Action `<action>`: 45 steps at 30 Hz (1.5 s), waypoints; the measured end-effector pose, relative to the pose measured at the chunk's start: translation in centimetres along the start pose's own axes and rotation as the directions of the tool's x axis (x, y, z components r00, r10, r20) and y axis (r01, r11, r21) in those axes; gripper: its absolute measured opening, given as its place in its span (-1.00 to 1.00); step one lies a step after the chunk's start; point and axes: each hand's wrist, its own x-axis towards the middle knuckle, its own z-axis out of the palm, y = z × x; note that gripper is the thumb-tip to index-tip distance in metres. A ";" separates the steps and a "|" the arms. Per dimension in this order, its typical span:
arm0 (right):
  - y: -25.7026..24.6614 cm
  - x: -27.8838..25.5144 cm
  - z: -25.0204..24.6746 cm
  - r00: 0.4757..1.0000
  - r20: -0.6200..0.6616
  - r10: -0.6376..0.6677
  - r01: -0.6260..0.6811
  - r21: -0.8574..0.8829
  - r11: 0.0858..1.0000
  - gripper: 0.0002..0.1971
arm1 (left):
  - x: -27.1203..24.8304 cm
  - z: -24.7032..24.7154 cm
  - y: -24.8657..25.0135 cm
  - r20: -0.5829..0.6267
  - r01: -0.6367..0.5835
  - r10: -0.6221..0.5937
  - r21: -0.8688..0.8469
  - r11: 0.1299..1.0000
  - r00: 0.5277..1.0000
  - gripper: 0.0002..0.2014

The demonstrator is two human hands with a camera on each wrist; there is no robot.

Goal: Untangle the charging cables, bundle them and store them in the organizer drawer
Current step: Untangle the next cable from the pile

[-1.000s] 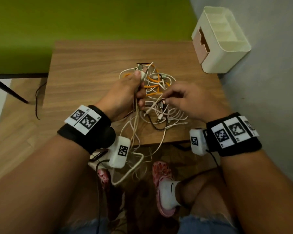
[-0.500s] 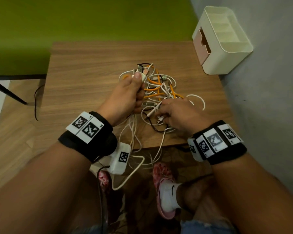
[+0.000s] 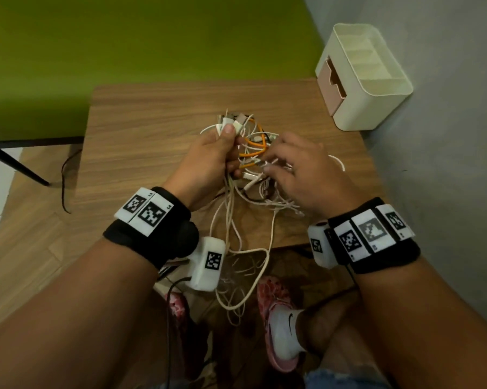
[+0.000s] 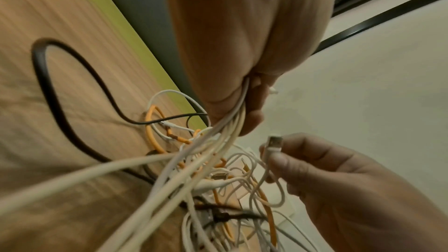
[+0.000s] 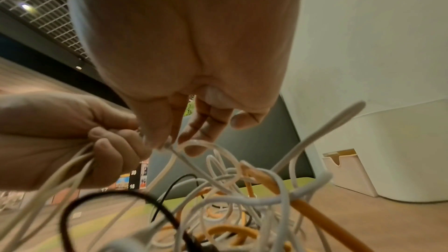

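A tangle of white, orange and black charging cables (image 3: pixel 255 148) lies mid-table. My left hand (image 3: pixel 231 141) grips a bunch of white cables (image 4: pixel 218 137) in its fist, with several plugs (image 3: pixel 231 123) sticking out above the thumb. My right hand (image 3: pixel 267 164) hovers over the tangle just right of the left hand. In the left wrist view the right hand (image 4: pixel 271 158) pinches a white cable's USB plug (image 4: pixel 275 144) between thumb and fingers. The cream organizer (image 3: pixel 377 102) stands at the back right, its pink drawer (image 3: pixel 332 80) facing the tangle.
The wooden table (image 3: pixel 141 141) has bare surface to the left of the cables. White cable loops (image 3: pixel 245 276) hang over the near edge towards my feet. A grey wall (image 3: pixel 447 136) runs along the right, close behind the organizer. A thin black cord (image 3: pixel 64 186) hangs at the table's left side.
My right hand has moved from the near part of the tangle up to its middle, close to the left hand, and holds a white plug. The left hand keeps its grip on the white cables.
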 end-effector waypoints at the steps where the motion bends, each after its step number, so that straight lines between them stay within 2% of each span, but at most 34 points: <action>1: -0.2 0.1 -0.3 0.999 -0.039 0.007 -0.006 0.033 0.999 -0.84 | 0.2 0.3 0.2 -0.010 -0.024 0.024 -0.002 1.000 1.000 -0.69; 3: -0.6 0.2 -0.9 0.992 -0.122 0.034 -0.024 0.082 0.996 -0.86 | 0.7 1.3 0.7 -0.027 -0.080 0.081 0.024 0.996 0.996 -0.71; 5: -1.0 0.1 -1.5 0.964 -0.263 0.029 -0.005 0.089 0.996 -0.86 | 1.1 2.2 0.8 -0.039 -0.141 0.142 0.030 0.990 0.989 -0.72; 7: -1.0 0.1 -2.0 0.901 -0.432 0.034 0.029 0.138 0.990 -0.85 | 1.4 2.7 0.4 -0.048 -0.183 0.183 0.007 0.983 0.982 -0.73; 9: -0.8 0.4 -2.6 0.850 -0.514 0.111 0.043 0.278 0.960 -0.86 | 1.7 3.0 0.0 -0.053 -0.214 0.212 -0.038 0.976 0.976 -0.74; 12: -0.5 0.9 -2.6 0.863 -0.434 0.257 -0.041 0.447 0.893 -0.90 | 2.0 3.4 -0.1 -0.072 -0.227 0.223 -0.061 0.972 0.972 -0.75; 15: -0.1 1.6 -1.9 0.899 -0.215 0.381 -0.173 0.624 0.762 -0.81 | 2.4 3.7 -0.2 -0.072 -0.189 0.186 -0.032 0.981 0.980 -0.79; 17: -0.2 2.1 -1.5 0.913 -0.093 0.397 -0.214 0.719 0.661 -0.75 | 2.8 3.7 -0.4 -0.062 -0.177 0.175 -0.027 0.984 0.983 -0.74; 20: -0.4 2.5 -1.2 0.912 -0.044 0.407 -0.223 0.781 0.583 -0.72 | 3.1 3.7 -0.4 -0.021 -0.167 0.166 -0.071 0.983 0.986 -0.62; 25: -1.2 2.6 -1.3 0.895 -0.081 0.439 -0.201 0.805 0.558 -0.78 | 2.9 3.5 -0.2 0.047 -0.136 0.144 -0.141 0.981 0.988 -0.72; 27: -1.5 2.6 -1.3 0.895 -0.108 0.433 -0.179 0.803 0.569 -0.80 | 2.8 3.4 -0.3 0.065 -0.125 0.136 -0.146 0.981 0.989 -0.68; 30: -1.7 2.3 -1.3 0.883 -0.147 0.445 -0.178 0.774 0.608 -0.88 | 2.6 3.4 -0.2 0.099 -0.105 0.123 -0.167 0.980 0.987 -0.65; 35: -1.7 1.9 -1.0 0.888 -0.214 0.407 -0.149 0.705 0.694 -0.88 | 2.4 3.6 0.0 0.119 -0.106 0.129 -0.187 0.977 0.984 -0.54; 39: -1.8 1.8 -1.1 0.885 -0.254 0.390 -0.166 0.612 0.774 -0.92 | 2.3 3.6 0.1 0.130 -0.091 0.119 -0.203 0.975 0.984 -0.67; 43: -1.8 1.9 -0.9 0.858 -0.207 0.470 -0.284 0.571 0.770 -0.64 | 1.9 3.6 0.4 0.171 -0.101 0.139 -0.214 0.972 0.976 -0.77; 45: -1.9 1.9 -0.8 0.865 -0.153 0.478 -0.315 0.576 0.754 -0.55 | 1.9 3.5 0.6 0.162 -0.117 0.151 -0.206 0.972 0.975 -0.82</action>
